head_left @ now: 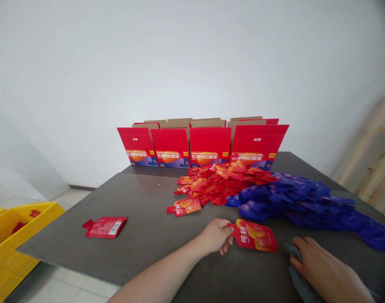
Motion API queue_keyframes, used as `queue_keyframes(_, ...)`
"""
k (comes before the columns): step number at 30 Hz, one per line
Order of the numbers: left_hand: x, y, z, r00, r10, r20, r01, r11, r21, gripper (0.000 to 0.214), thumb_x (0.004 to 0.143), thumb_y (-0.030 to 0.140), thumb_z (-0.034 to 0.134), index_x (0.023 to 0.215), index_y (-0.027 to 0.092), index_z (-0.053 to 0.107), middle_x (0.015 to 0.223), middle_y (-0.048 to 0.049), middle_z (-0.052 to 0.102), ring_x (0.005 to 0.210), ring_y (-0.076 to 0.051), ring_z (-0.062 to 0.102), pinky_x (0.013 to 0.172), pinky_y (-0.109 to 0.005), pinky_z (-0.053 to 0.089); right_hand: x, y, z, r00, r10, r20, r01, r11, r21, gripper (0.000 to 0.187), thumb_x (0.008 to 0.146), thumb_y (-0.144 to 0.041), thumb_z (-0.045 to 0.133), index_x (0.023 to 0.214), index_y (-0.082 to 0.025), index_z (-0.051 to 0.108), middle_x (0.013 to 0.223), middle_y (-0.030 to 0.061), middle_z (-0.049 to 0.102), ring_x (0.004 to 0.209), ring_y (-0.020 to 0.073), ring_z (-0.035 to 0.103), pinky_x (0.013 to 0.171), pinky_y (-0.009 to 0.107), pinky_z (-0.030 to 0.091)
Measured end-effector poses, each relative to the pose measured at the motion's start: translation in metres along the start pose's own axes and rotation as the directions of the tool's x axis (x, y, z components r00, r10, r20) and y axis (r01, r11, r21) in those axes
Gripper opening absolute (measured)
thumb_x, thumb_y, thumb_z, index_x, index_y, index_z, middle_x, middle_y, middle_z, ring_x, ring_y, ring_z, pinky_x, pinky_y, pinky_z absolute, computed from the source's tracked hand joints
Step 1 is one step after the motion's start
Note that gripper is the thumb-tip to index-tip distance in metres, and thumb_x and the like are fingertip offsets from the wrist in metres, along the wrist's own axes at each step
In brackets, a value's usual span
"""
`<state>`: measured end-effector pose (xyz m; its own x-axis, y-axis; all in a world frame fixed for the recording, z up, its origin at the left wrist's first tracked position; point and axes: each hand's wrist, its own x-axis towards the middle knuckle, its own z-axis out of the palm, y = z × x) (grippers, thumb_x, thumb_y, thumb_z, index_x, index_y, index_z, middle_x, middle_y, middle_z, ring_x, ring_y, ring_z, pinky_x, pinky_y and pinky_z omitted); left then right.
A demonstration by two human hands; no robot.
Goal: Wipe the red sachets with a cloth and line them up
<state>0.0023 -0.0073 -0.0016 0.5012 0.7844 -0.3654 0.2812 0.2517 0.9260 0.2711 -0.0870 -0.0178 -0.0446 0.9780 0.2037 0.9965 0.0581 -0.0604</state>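
My left hand [216, 236] pinches the spout end of a red pouch [257, 236] that lies flat on the dark grey table [142, 248] near its front edge. My right hand [321, 267] rests just right of that pouch, fingers curled over a grey cloth [301, 284] on the table. Behind the hands lies a heap of red pouches [222, 181] and, to its right, a heap of blue pouches [306, 202].
A row of open red cartons [208, 147] stands upright at the table's far edge against a white wall. One red pouch [105, 227] lies face down at the left, another [184, 207] nearer the heap. A yellow crate [12, 240] sits on the floor at left. Wooden framing [375, 143] stands at right.
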Motion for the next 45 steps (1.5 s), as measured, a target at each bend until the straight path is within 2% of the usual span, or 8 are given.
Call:
queue_keyframes(5, -0.009, 0.003, 0.0, 0.972, 0.229, 0.055, -0.235, 0.951, 0.201, 0.022, 0.088, 0.021, 0.041, 0.09, 0.014, 0.062, 0.072, -0.0001, 0.06, 0.048, -0.007, 0.051, 0.046, -0.018, 0.041, 0.014, -0.017, -0.026, 0.998, 0.053, -0.027, -0.049, 0.991, 0.127, 0.03, 0.085, -0.041, 0.042, 0.099, -0.02, 0.059, 0.097, 0.0079, 0.06, 0.084, 0.0217, 0.063, 0.077, 0.039, 0.047)
queue_keyframes(9, -0.021, 0.011, -0.01, 0.747, 0.642, 0.173, -0.591, 0.522, 0.615, 0.033, 0.086, 0.012, 0.043, 0.106, 0.022, 0.068, 0.1, -0.0047, 0.064, 0.085, -0.013, 0.06, 0.077, -0.023, 0.045, 0.023, -0.045, -0.055, 0.993, 0.034, -0.111, -0.014, 0.985, 0.171, 0.027, 0.087, -0.043, 0.042, 0.102, -0.026, 0.056, 0.105, 0.004, 0.059, 0.089, 0.0197, 0.062, 0.073, 0.035, 0.046)
queue_keyframes(12, -0.024, 0.016, -0.018, 0.678, 0.684, 0.27, -0.622, 0.338, 0.706, 0.035, 0.086, 0.01, 0.042, 0.106, 0.022, 0.068, 0.104, -0.0049, 0.064, 0.09, -0.015, 0.059, 0.079, -0.022, 0.044, 0.026, -0.054, -0.067, 0.99, 0.035, -0.134, -0.016, 0.991, 0.136, 0.023, 0.086, -0.039, 0.044, 0.101, -0.026, 0.056, 0.103, 0.0039, 0.058, 0.087, 0.0198, 0.061, 0.07, 0.034, 0.045)
queue_keyframes(18, -0.014, 0.01, -0.019, 0.735, 0.646, 0.205, -0.612, 0.501, 0.612, 0.028, 0.07, -0.001, 0.047, 0.089, 0.015, 0.06, 0.08, 0.0001, 0.059, 0.072, -0.01, 0.054, 0.067, -0.018, 0.041, 0.035, -0.094, -0.045, 0.978, -0.176, 0.109, 0.149, 0.965, 0.214, 0.016, 0.084, -0.022, 0.047, 0.093, -0.026, 0.059, 0.097, 0.0025, 0.056, 0.085, 0.018, 0.06, 0.067, 0.029, 0.042)
queue_keyframes(25, -0.008, 0.003, -0.004, 0.887, 0.457, 0.065, -0.431, 0.768, 0.474, 0.022, 0.073, 0.009, 0.06, 0.092, 0.017, 0.051, 0.077, 0.0035, 0.054, 0.068, -0.009, 0.049, 0.061, -0.018, 0.037, 0.042, -0.107, -0.017, 0.983, -0.127, 0.13, 0.097, 0.972, 0.216, 0.016, 0.082, -0.02, 0.047, 0.093, -0.024, 0.059, 0.097, 0.0032, 0.058, 0.085, 0.0186, 0.061, 0.063, 0.028, 0.039)
queue_keyframes(32, -0.012, 0.011, -0.005, 0.923, 0.351, 0.16, -0.371, 0.691, 0.621, 0.032, 0.076, 0.009, 0.055, 0.106, 0.021, 0.049, 0.084, 0.0028, 0.055, 0.073, -0.011, 0.051, 0.062, -0.019, 0.036, 0.04, -0.061, -0.015, 0.995, -0.014, 0.098, -0.003, 0.984, 0.176, 0.022, 0.087, -0.028, 0.038, 0.096, -0.021, 0.057, 0.092, 0.0062, 0.061, 0.076, 0.0187, 0.063, 0.063, 0.03, 0.039)
queue_keyframes(38, -0.017, 0.019, -0.023, 0.88, 0.318, 0.353, -0.473, 0.662, 0.582, 0.052, 0.077, 0.011, 0.059, 0.124, 0.023, 0.041, 0.085, 0.0033, 0.054, 0.075, -0.011, 0.052, 0.065, -0.018, 0.037, 0.029, -0.006, -0.021, 0.995, 0.052, 0.082, -0.062, 0.989, 0.133, 0.018, 0.082, -0.029, 0.043, 0.081, -0.021, 0.059, 0.075, 0.0048, 0.062, 0.069, 0.0209, 0.064, 0.064, 0.033, 0.041)
queue_keyframes(45, -0.02, 0.018, -0.02, 0.855, 0.361, 0.372, -0.518, 0.628, 0.582, 0.058, 0.075, 0.011, 0.061, 0.128, 0.022, 0.038, 0.083, 0.0048, 0.055, 0.07, -0.01, 0.052, 0.065, -0.018, 0.036, 0.025, -0.095, -0.038, 0.987, -0.131, 0.098, 0.114, 0.98, 0.162, 0.015, 0.083, -0.024, 0.045, 0.087, -0.026, 0.06, 0.094, 0.0022, 0.06, 0.076, 0.0149, 0.062, 0.061, 0.026, 0.041)
